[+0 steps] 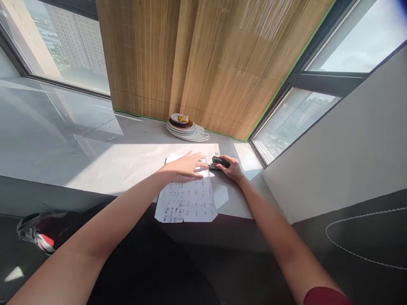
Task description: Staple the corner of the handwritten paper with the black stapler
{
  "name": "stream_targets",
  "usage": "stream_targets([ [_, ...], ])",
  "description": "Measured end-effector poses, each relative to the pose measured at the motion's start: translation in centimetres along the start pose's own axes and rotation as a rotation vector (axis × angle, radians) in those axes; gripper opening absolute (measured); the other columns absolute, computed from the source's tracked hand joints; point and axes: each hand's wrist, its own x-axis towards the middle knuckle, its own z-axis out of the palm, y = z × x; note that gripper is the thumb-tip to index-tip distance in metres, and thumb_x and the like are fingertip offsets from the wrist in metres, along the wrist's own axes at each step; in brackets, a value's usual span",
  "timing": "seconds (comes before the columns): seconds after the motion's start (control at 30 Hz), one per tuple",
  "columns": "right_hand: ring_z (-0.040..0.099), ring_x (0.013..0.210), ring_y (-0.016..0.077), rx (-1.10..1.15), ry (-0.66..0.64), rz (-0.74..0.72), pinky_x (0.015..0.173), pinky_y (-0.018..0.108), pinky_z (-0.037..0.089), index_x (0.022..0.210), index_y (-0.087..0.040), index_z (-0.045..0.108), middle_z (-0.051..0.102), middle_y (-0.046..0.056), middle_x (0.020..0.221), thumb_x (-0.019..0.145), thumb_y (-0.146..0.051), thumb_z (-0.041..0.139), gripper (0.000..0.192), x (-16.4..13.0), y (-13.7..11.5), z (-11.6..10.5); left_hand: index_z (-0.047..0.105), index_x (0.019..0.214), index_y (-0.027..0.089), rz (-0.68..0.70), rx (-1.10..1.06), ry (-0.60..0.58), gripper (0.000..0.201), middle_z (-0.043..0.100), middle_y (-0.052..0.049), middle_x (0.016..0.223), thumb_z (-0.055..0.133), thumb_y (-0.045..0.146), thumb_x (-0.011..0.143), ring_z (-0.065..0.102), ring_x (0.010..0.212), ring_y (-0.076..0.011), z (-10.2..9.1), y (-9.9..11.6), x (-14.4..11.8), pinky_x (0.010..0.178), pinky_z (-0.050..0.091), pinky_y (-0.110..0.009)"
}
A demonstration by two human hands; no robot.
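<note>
A sheet of white paper (187, 205) covered in handwriting lies on the window ledge, its near end jutting past the front edge. It may be more than one sheet; I cannot tell. My left hand (187, 166) rests flat across its upper part, fingers stretched toward the right. Just off the paper's right edge, my right hand (233, 168) is closed around a black stapler (219, 161), thumb on the near side. The stapler's front end points left at the paper's edge, close to my left fingertips. Whether the paper lies between its jaws is too small to tell.
A stack of plates (182, 129) with a small yellow packet (182, 118) on top stands behind the paper. A bamboo blind (203, 63) hangs at the back. A white wall (337, 140) bounds the ledge (133, 165) on the right. A white cord (337, 245) hangs at lower right.
</note>
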Motion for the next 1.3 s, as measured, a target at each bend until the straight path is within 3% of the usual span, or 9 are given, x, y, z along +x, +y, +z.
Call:
stream_targets([
  [0.13, 0.080, 0.105, 0.0327, -0.036, 0.021, -0.035, 0.102, 0.053, 0.064, 0.116, -0.026, 0.082, 0.085, 0.010, 0.114, 0.091, -0.048, 0.078, 0.033, 0.0, 0.0, 0.4, 0.048, 0.170, 0.040, 0.034, -0.038, -0.109, 0.066, 0.025, 0.001, 0.186, 0.051, 0.067, 0.109, 0.016, 0.172, -0.0364, 1.0, -0.8, -0.7, 0.139, 0.004, -0.061],
  [0.2, 0.079, 0.108, 0.0317, -0.032, 0.001, -0.048, 0.104, 0.052, 0.062, 0.125, -0.027, 0.081, 0.084, 0.009, 0.120, 0.093, -0.044, 0.077, 0.037, 0.1, -0.4, 0.5, 0.044, 0.171, 0.042, 0.034, -0.052, -0.137, 0.069, 0.020, 0.002, 0.187, 0.047, 0.071, 0.109, 0.011, 0.173, -0.0372, 1.4, -0.8, -0.9, 0.139, 0.000, -0.061],
  [0.33, 0.076, 0.100, 0.0265, -0.027, -0.056, -0.067, 0.094, 0.045, 0.061, 0.140, -0.029, 0.078, 0.082, 0.007, 0.117, 0.099, -0.038, 0.072, 0.042, 0.6, -1.5, 0.9, 0.046, 0.169, 0.046, 0.033, -0.047, -0.167, 0.070, 0.023, 0.003, 0.186, 0.048, 0.076, 0.106, 0.005, 0.174, -0.0342, 1.9, -0.3, -0.5, 0.139, 0.001, -0.061],
  [0.43, 0.073, 0.094, 0.0243, -0.085, -0.053, -0.082, 0.088, 0.042, 0.057, 0.139, -0.031, 0.079, 0.080, 0.006, 0.110, 0.102, -0.034, 0.069, 0.038, 0.6, -1.9, 1.1, 0.044, 0.172, 0.039, 0.035, -0.045, -0.142, 0.078, 0.021, -0.003, 0.186, 0.044, 0.078, 0.105, 0.005, 0.174, -0.0345, 2.4, -0.3, -0.2, 0.139, 0.000, -0.061],
  [0.6, 0.072, 0.098, 0.0256, -0.215, -0.021, -0.073, 0.088, 0.043, 0.049, 0.135, -0.033, 0.081, 0.081, 0.005, 0.109, 0.103, -0.028, 0.066, 0.035, 0.3, -1.9, 1.3, 0.047, 0.172, 0.033, 0.029, -0.056, -0.102, 0.084, 0.016, -0.006, 0.187, 0.044, 0.080, 0.103, 0.005, 0.174, -0.0388, 3.0, -0.5, -0.3, 0.139, -0.001, -0.062],
  [0.93, 0.070, 0.103, 0.0273, -0.372, -0.055, -0.065, 0.091, 0.043, 0.045, 0.139, -0.036, 0.078, 0.080, 0.006, 0.111, 0.106, -0.025, 0.061, 0.039, 0.3, -2.3, 1.5, 0.044, 0.173, 0.037, 0.000, 0.000, -0.113, 0.083, 0.016, -0.001, 0.187, 0.037, 0.083, 0.103, 0.005, 0.175, -0.0328, 2.9, 0.1, -0.2, 0.140, -0.001, -0.058],
  [1.13, 0.069, 0.103, 0.0278, -0.378, -0.053, -0.064, 0.091, 0.044, 0.045, 0.140, -0.035, 0.078, 0.080, 0.006, 0.113, 0.105, -0.026, 0.063, 0.039, 0.3, -2.3, 1.6, 0.046, 0.172, 0.040, -0.021, -0.019, -0.104, 0.083, 0.014, 0.000, 0.187, 0.040, 0.083, 0.102, 0.005, 0.174, -0.0391, 3.0, 0.2, -0.2, 0.139, 0.004, -0.063],
  [1.3, 0.068, 0.104, 0.0275, -0.405, -0.078, -0.074, 0.090, 0.043, 0.044, 0.141, -0.035, 0.077, 0.079, 0.006, 0.114, 0.106, -0.026, 0.063, 0.039, 0.4, -2.3, 1.6, 0.046, 0.172, 0.040, -0.003, -0.014, -0.098, 0.082, 0.015, -0.001, 0.187, 0.042, 0.082, 0.101, 0.007, 0.174, -0.0378, 3.1, 0.1, -0.1, 0.140, 0.003, -0.060],
])
